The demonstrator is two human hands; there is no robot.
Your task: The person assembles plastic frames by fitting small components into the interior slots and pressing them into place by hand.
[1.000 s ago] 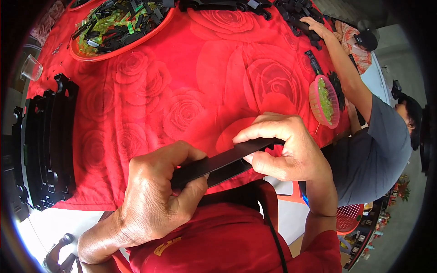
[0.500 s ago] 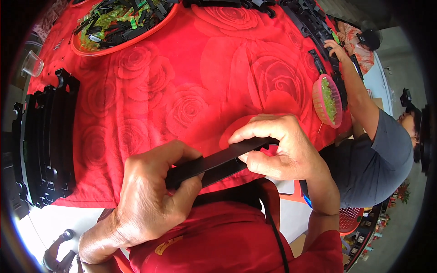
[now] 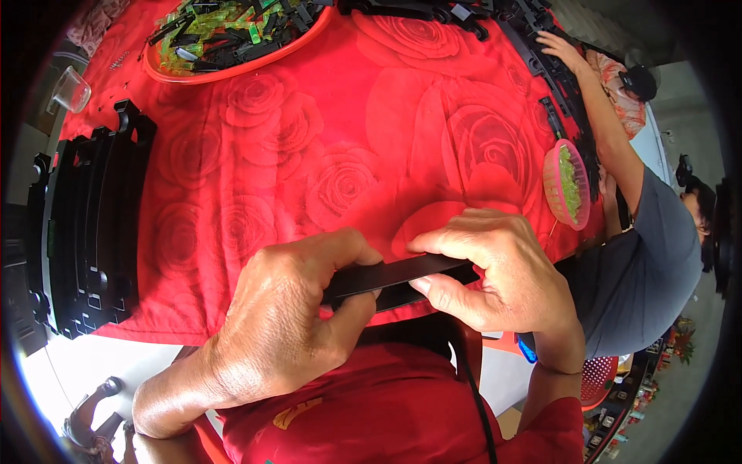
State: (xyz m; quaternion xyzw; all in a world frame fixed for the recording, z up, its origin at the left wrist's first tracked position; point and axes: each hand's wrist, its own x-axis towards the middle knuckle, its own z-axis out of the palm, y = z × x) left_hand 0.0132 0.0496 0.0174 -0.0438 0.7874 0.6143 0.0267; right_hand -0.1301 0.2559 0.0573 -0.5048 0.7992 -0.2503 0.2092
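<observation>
A long black plastic strip (image 3: 394, 277) lies across both my hands, just above the near edge of the red rose-patterned tablecloth (image 3: 309, 155). My left hand (image 3: 290, 325) grips its left end, thumb on top. My right hand (image 3: 498, 271) pinches its right end, fingers curled over it. The strip's ends are hidden inside my hands.
A stack of black plastic frames (image 3: 89, 224) stands at the table's left edge. A red tray (image 3: 232, 39) of green and black parts sits at the far left. At the right, another person's arm (image 3: 610, 131) reaches over black parts beside a pink bowl (image 3: 568, 185) of green pieces.
Both my hands kept hold of the strip and shifted it slightly. The other person's arm moved over the black parts at the far right.
</observation>
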